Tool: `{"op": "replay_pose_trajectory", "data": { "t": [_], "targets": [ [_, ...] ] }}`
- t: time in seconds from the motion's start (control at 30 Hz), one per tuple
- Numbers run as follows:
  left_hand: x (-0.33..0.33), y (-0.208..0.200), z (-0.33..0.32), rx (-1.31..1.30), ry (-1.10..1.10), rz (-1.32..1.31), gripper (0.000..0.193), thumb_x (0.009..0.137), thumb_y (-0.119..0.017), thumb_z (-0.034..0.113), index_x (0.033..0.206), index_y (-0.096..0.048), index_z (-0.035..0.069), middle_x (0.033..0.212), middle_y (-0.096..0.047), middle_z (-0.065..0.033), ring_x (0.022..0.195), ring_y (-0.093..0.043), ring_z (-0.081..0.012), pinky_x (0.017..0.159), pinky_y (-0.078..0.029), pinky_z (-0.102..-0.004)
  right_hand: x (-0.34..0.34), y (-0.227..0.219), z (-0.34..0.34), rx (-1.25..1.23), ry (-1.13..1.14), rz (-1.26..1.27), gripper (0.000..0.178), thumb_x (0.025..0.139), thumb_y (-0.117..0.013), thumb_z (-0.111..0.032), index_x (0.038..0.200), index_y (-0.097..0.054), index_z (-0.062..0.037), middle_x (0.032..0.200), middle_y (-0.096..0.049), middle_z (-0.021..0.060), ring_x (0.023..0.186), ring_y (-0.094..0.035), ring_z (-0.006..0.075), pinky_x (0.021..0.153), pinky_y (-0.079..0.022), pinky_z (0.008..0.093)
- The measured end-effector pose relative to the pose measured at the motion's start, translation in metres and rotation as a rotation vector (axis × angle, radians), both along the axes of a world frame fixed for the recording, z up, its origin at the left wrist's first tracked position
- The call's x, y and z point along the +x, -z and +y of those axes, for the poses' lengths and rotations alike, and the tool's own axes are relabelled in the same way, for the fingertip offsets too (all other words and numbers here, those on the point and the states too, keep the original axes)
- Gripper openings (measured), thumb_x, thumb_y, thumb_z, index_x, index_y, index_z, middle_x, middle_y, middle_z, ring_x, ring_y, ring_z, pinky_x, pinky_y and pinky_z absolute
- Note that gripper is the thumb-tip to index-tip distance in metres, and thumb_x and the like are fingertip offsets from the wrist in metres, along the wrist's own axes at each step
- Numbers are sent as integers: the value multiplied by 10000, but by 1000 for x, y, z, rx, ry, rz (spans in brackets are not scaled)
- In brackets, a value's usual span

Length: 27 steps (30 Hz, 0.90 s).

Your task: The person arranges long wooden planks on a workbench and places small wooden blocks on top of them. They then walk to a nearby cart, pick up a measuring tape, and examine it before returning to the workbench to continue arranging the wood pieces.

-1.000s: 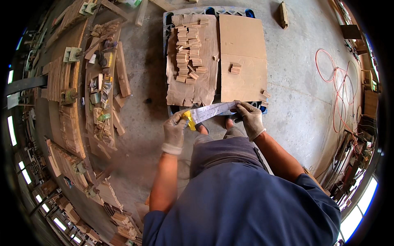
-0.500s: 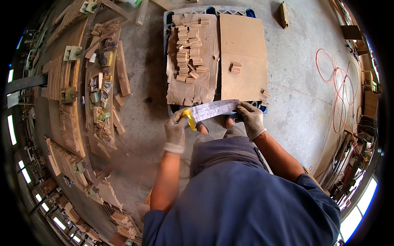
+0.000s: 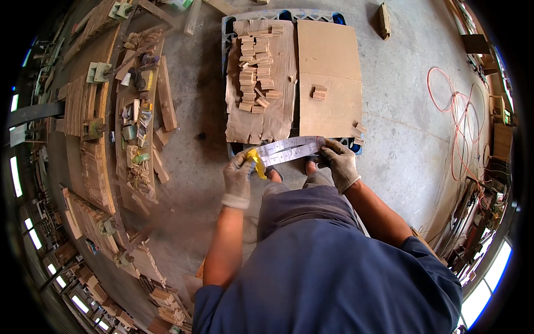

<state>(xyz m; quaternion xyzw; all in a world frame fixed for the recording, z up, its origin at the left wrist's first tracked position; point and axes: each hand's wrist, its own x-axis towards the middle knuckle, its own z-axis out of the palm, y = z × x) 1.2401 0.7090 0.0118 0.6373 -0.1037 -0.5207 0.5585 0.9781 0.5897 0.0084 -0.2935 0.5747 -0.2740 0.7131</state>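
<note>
- White paper [image 3: 297, 152], printed and strung out in 2 long bands with a gap between them, spans the space between both gloved hands; whether it is 1 folded piece or 2 cannot be told. Clock directions below run from it.
- Left hand [image 3: 237, 177], at 8 o'clock: fingers clamped on the paper's end, together with a yellow scrap [image 3: 258, 165].
- Right hand [image 3: 341, 162], between 3 and 4 o'clock: fingers clamped on the other end.
- Pallet [image 3: 311, 13], at 12 o'clock, bearing 2 cardboard sheets side by side.
- Left cardboard [image 3: 279, 111]: wood blocks [image 3: 248, 78] lie in ragged rows, at 11 o'clock.
- Right cardboard [image 3: 328, 55]: a small block stack [image 3: 319, 93], at 1 o'clock.
- Red hose [image 3: 455, 94], coiled on the floor between 2 and 3 o'clock.
- Shoes [image 3: 276, 175], near 6 o'clock, just beneath the paper.
</note>
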Motion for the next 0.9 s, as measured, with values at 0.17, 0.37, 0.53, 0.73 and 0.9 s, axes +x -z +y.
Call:
{"op": "replay_pose_trajectory", "data": {
  "t": [0.17,0.37,0.53,0.73,0.9],
  "targets": [
    [1,0,0,-22,-25,46,240,967,-592,27,1191,-651,-37,1080,-709,-122,870,-718,-198,751,-626,-338,0,-1,0,1,-9,-7,257,946,-638,-11,1190,-680,59,1089,-725,92,948,-674,133,845,-555,260],
    [-1,3,1,21,-33,25,237,973,-576,24,1193,-654,-21,1066,-707,-108,852,-714,-190,740,-619,-331,0,4,1,28,34,-55,248,949,-644,-29,1181,-688,48,1064,-727,79,926,-671,126,820,-553,254],
    [-4,-2,1,-14,-35,17,252,969,-554,17,1199,-651,-26,1071,-701,-109,883,-706,-199,745,-620,-340,2,6,1,2,-1,-50,262,985,-615,-79,1217,-646,38,972,-718,98,747,-720,188,638,-595,298],
    [-3,-8,-2,43,-34,42,260,964,-562,26,1202,-653,-26,1090,-700,-92,919,-696,-168,832,-583,-304,2,-8,-1,77,-13,-64,245,988,-615,-89,1192,-660,38,960,-721,96,745,-712,171,647,-597,301],
    [-4,-10,-3,32,-47,71,250,959,-575,17,1189,-660,-29,1084,-703,-86,909,-690,-156,819,-581,-297,2,-6,-1,83,-3,-55,243,992,-612,-95,1190,-659,38,950,-724,96,738,-712,170,642,-597,299]
  ]
}}
